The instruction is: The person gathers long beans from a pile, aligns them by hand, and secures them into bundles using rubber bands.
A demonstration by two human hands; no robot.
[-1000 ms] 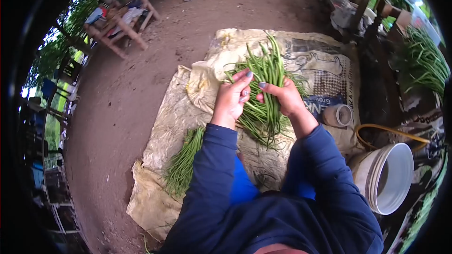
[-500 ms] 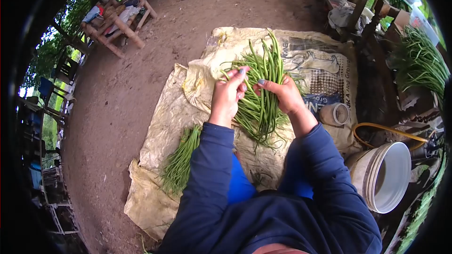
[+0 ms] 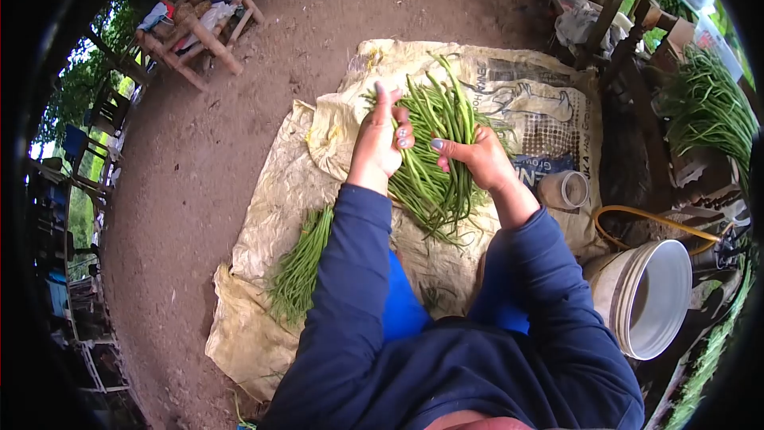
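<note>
Long green beans (image 3: 430,183) lie in a loose pile on the flattened sacks (image 3: 270,207), in front of the person's knees. My right hand (image 3: 481,161) is closed round a bundle of the beans (image 3: 456,111), its thumb across them. To the left of that bundle is my left hand (image 3: 383,137), thumb raised and fingers curled in; what its fingers hold, if anything, is too small to make out. A second bunch of thinner green beans (image 3: 298,275) rests on the sacks by my left forearm.
A white bucket (image 3: 621,295) and a small clear container (image 3: 563,189) stand at the right, near a yellow hose (image 3: 660,219). More green beans (image 3: 712,107) lie on a raised surface at far right. A wooden seat (image 3: 199,36) stands upper left on bare soil.
My left hand has drawn slightly left, away from the bundle, and its thumb now points up. My right hand keeps its grip on the bundle, whose upper ends have shifted slightly.
</note>
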